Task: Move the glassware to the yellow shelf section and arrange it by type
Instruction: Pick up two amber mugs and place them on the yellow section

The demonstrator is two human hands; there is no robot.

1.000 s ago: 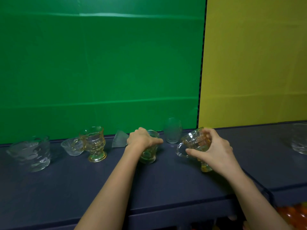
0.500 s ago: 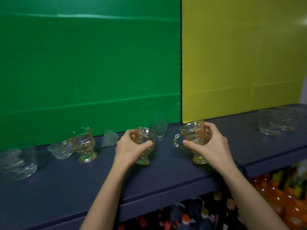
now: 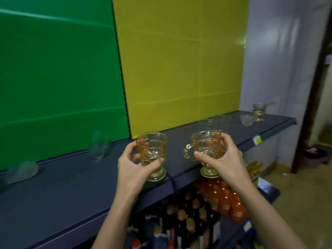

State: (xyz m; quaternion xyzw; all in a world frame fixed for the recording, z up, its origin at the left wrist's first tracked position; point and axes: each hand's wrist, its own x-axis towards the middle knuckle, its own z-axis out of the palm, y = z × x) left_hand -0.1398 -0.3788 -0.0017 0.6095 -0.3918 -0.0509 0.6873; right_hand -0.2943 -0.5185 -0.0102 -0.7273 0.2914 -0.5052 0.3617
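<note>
While both forearms reach up and fwd, your left hand curls its fingers round an amber footed cup, thumb across the front. It's upright at the shelf front edge, by the green/yellow seam. Your right hand grips a 2nd amber cup likewise — handle pointing left, before the yellow panel.

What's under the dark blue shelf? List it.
Under the shelf stand dark bottles and, right of them, orange drink bottles. The shelf board hides anything further left.
</note>
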